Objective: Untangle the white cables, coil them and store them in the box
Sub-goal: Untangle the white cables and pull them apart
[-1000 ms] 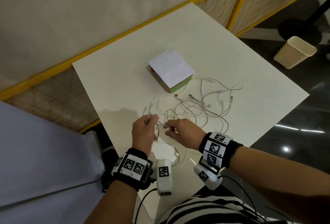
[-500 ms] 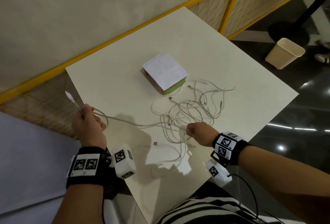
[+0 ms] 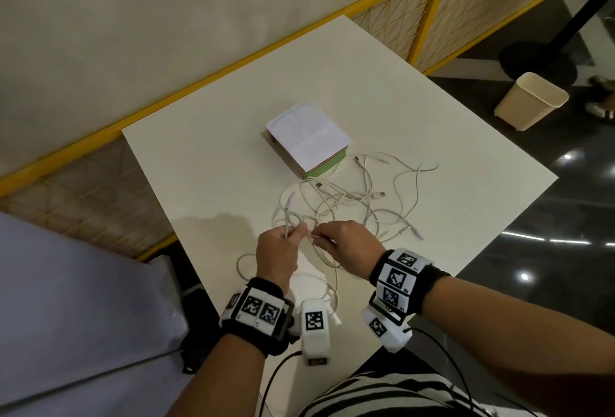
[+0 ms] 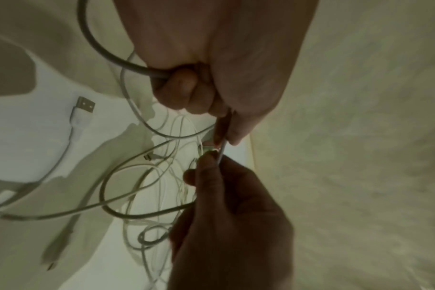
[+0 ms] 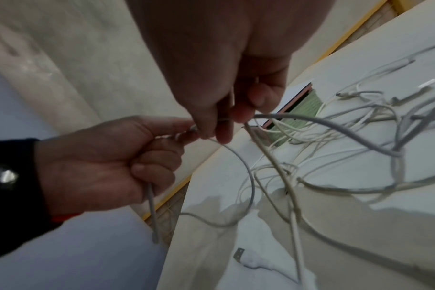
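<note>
A loose tangle of white cables [image 3: 359, 203] lies on the white table [image 3: 199, 167], just in front of the box [image 3: 309, 138]. The box has a green side and a white sheet over its top. My left hand [image 3: 293, 233] and right hand [image 3: 316, 237] meet fingertip to fingertip above the near edge of the tangle. The left hand [image 5: 184, 133] grips one cable in its curled fingers, and the cable's tail hangs from the fist. The right hand [image 5: 219, 129] pinches the same strand beside it. A USB plug [image 4: 83, 106] lies loose on the table below the hands.
More cable loops trail over the table's near edge by my wrists. A beige bin [image 3: 529, 100] stands on the dark floor at the right, beside a black stand base [image 3: 539, 64]. A yellow-framed railing [image 3: 166, 107] runs behind the table. A pale grey surface [image 3: 66, 300] is at the left.
Half a second ago my left hand was stretched far left, pulling a cable taut. It has come back to meet the right hand over the tangle, and the cable now hangs slack.
</note>
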### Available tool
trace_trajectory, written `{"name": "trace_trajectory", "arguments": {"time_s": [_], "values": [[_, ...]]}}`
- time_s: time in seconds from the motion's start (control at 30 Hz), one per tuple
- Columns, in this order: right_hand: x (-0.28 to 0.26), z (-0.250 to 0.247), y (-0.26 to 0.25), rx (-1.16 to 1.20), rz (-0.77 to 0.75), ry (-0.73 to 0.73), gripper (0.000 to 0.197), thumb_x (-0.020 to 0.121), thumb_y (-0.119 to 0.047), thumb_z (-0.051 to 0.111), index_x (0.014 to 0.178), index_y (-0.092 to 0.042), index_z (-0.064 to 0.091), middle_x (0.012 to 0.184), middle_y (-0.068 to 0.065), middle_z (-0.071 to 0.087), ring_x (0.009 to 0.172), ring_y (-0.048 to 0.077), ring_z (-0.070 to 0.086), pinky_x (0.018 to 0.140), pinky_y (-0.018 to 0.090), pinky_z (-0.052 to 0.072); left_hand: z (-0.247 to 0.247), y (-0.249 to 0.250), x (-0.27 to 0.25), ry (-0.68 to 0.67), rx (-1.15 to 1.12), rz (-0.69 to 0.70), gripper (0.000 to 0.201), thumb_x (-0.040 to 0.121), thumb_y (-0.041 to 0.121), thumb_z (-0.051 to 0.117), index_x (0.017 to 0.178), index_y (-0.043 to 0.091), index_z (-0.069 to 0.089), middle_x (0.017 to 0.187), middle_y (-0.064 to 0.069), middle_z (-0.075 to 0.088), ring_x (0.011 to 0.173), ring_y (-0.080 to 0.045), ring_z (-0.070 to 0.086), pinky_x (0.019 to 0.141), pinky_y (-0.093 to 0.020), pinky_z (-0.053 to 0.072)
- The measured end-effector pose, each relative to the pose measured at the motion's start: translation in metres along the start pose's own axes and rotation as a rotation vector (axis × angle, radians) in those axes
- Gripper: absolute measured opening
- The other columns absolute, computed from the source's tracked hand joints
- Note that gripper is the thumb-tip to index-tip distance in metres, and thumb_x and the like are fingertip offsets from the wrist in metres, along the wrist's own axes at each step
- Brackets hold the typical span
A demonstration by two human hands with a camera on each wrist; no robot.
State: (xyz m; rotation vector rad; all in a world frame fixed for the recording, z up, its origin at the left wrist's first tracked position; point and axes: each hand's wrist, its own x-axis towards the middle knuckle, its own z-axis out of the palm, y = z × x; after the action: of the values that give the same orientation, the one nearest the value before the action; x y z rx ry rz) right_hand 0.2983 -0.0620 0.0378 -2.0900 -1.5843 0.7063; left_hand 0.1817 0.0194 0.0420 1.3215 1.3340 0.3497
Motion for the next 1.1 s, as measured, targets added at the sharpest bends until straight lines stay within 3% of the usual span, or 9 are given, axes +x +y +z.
{"name": "trace_trajectory", "arguments": {"time_s": [0.13, 0.3, 0.5, 0.6, 0.7, 0.77, 0.9, 1.0, 1.1], "values": [[-0.006, 0.004, 0.022, 0.021, 0.210, -0.068, 0.022, 0.095, -0.027, 0.047, 0.091, -0.009, 0.060, 0.079, 0.009, 0.065, 0.071, 0.027, 0.057, 0.064, 0.034, 0.044, -0.025, 0.020, 0.005, 0.164, -0.098, 0.082, 0.028, 0.088, 0.031, 0.062, 0.066, 0.014, 0.067, 0.045, 0.003, 0.044, 0.044, -0.018, 0.038, 0.046, -0.026, 0.034], [-0.013, -0.006, 0.061, 0.100, 0.401, -0.178, 0.025, 0.095, -0.030, 0.049, 0.074, -0.017, 0.054, 0.065, 0.001, 0.054, 0.068, 0.023, 0.051, 0.058, 0.030, 0.035, -0.077, 0.047, 0.021, 0.323, -0.439, 0.200, 0.031, 0.093, 0.031, 0.056, 0.064, 0.021, 0.061, 0.036, 0.010, 0.035, 0.032, -0.006, 0.027, 0.037, -0.019, 0.023], [-0.001, -0.021, 0.078, 0.077, 0.454, -0.230, 0.022, 0.093, -0.027, 0.051, 0.092, -0.006, 0.058, 0.095, 0.012, 0.061, 0.085, 0.026, 0.058, 0.069, 0.028, 0.040, -0.122, 0.060, 0.024, 0.552, -0.534, 0.234, 0.033, 0.088, 0.042, 0.055, 0.060, 0.023, 0.056, 0.034, 0.009, 0.035, 0.032, -0.005, 0.029, 0.036, -0.019, 0.022], [0.001, -0.035, 0.069, 0.248, 0.420, -0.142, 0.028, 0.098, -0.028, 0.043, 0.086, -0.010, 0.062, 0.086, 0.002, 0.061, 0.052, 0.000, 0.051, 0.050, 0.012, 0.035, -0.125, 0.053, 0.027, 0.467, -0.508, 0.158, 0.032, 0.091, 0.039, 0.055, 0.063, 0.023, 0.054, 0.033, 0.010, 0.031, 0.029, -0.004, 0.025, 0.033, -0.014, 0.017], [0.003, -0.045, 0.061, 0.299, 0.305, -0.093, 0.027, 0.097, -0.026, 0.045, 0.091, -0.009, 0.066, 0.091, 0.001, 0.066, 0.057, -0.007, 0.054, 0.058, 0.007, 0.039, -0.102, 0.035, 0.026, 0.349, -0.484, 0.122, 0.031, 0.095, 0.035, 0.054, 0.067, 0.021, 0.057, 0.033, 0.011, 0.028, 0.027, -0.002, 0.021, 0.035, -0.010, 0.014], [0.005, -0.040, 0.059, 0.159, 0.250, -0.114, 0.018, 0.093, -0.026, 0.052, 0.103, -0.015, 0.062, 0.101, 0.001, 0.064, 0.075, 0.000, 0.055, 0.076, 0.022, 0.045, -0.086, 0.024, 0.023, 0.296, -0.468, 0.120, 0.029, 0.096, 0.031, 0.054, 0.069, 0.019, 0.058, 0.034, 0.011, 0.028, 0.029, -0.002, 0.020, 0.035, -0.012, 0.015], [0.016, -0.006, 0.029, -0.088, 0.093, -0.171, 0.053, 0.085, -0.033, 0.061, 0.133, -0.019, 0.042, 0.131, 0.007, 0.047, 0.116, 0.027, 0.046, 0.097, 0.042, 0.041, -0.064, 0.019, 0.015, 0.224, -0.450, 0.141, 0.028, 0.095, 0.026, 0.056, 0.069, 0.016, 0.062, 0.036, 0.011, 0.028, 0.032, -0.005, 0.021, 0.036, -0.017, 0.020], [0.038, 0.016, 0.003, 0.017, 0.063, -0.160, 0.077, 0.082, -0.048, 0.062, 0.144, -0.020, 0.026, 0.145, 0.009, 0.035, 0.126, 0.031, 0.037, 0.103, 0.047, 0.036, -0.056, 0.025, 0.011, 0.198, -0.459, 0.130, 0.028, 0.094, 0.025, 0.057, 0.068, 0.015, 0.062, 0.036, 0.010, 0.029, 0.033, -0.006, 0.021, 0.037, -0.018, 0.019], [0.056, 0.023, -0.014, 0.178, -0.012, -0.130, 0.055, 0.090, -0.047, 0.048, 0.135, -0.016, 0.043, 0.133, 0.013, 0.051, 0.117, 0.032, 0.048, 0.099, 0.046, 0.039, -0.053, 0.028, 0.009, 0.200, -0.430, 0.124, 0.028, 0.094, 0.026, 0.058, 0.069, 0.015, 0.062, 0.035, 0.009, 0.029, 0.031, -0.006, 0.021, 0.038, -0.018, 0.018]]}}
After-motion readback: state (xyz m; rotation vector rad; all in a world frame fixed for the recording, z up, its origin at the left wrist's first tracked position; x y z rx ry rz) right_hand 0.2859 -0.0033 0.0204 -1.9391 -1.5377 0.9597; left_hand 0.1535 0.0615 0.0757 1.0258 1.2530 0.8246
